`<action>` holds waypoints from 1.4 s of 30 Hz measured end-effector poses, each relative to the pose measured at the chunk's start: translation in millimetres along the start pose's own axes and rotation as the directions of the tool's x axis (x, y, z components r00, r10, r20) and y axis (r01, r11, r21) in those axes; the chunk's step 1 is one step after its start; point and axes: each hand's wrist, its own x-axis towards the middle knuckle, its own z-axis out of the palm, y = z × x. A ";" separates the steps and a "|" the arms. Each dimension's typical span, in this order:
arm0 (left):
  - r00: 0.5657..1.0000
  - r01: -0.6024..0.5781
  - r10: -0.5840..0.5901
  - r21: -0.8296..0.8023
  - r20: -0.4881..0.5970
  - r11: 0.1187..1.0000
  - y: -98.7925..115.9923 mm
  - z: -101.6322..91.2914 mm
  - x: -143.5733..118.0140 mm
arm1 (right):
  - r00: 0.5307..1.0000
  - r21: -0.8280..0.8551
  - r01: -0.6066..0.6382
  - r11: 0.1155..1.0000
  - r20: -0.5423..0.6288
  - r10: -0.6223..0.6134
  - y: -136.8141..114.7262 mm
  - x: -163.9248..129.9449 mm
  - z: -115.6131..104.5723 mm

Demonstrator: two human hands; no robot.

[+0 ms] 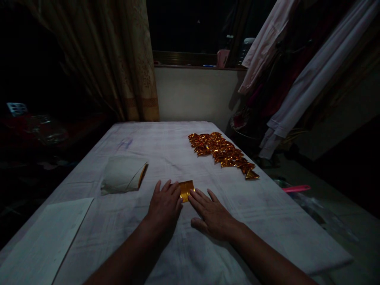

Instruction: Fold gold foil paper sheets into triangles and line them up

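Note:
A small sheet of shiny gold foil paper (pixel 186 190) lies on the cloth-covered table in front of me. Over its left part rests my left hand (pixel 165 202), palm down with the fingers stretched out. My right hand (pixel 209 213) lies flat at the foil's right edge, fingertips touching it and thumb spread apart. Part of the foil is hidden under the left fingers. Several folded gold foil pieces (pixel 221 148) sit clustered at the back right, a triangular one (pixel 252 175) nearest to me.
A pale paper packet (pixel 120 174) with gold showing at its open end lies on the left. White sheets (pixel 47 237) cover the front left of the table (pixel 160 138). Clothes (pixel 285 103) hang at the right; a pink cup (pixel 222 58) stands on the sill.

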 end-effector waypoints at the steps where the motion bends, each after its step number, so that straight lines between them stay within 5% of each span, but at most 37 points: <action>1: 1.000 -0.024 0.025 -0.013 0.012 1.000 3.9 6.1 2.9 | 1.000 0.001 0.002 1.000 0.001 -0.002 0.6 0.1 0.5; 8: 0.995 0.046 -0.046 0.004 0.083 0.999 -7.4 28.5 -7.4 | 1.000 0.037 -0.014 0.999 0.009 0.013 -0.7 -1.8 -2.1; 18: 0.982 0.131 -0.141 0.083 0.122 0.988 -51.5 7.9 -39.5 | 1.000 0.000 -0.019 1.000 0.022 0.019 -2.1 -0.1 -1.6; 24: 0.996 0.072 -0.072 0.011 -0.049 0.997 -23.8 -15.1 -31.8 | 0.997 -0.012 -0.009 1.000 -0.079 0.008 -4.5 3.8 -5.5; 29: 0.996 0.045 -0.042 -0.034 0.074 0.998 3.2 -12.2 -12.1 | 0.987 -0.049 0.010 0.999 -0.158 -0.018 -5.4 17.8 -13.9; 37: 0.995 -0.102 0.099 0.088 0.033 0.991 -3.0 -2.1 -12.8 | 0.982 -0.034 0.063 0.997 -0.175 -0.068 9.2 35.7 -20.4; 42: 0.988 -0.138 0.143 0.079 -0.061 0.987 -3.9 -0.5 -15.6 | 0.911 0.026 0.180 0.983 -0.382 -0.157 24.9 37.9 -2.1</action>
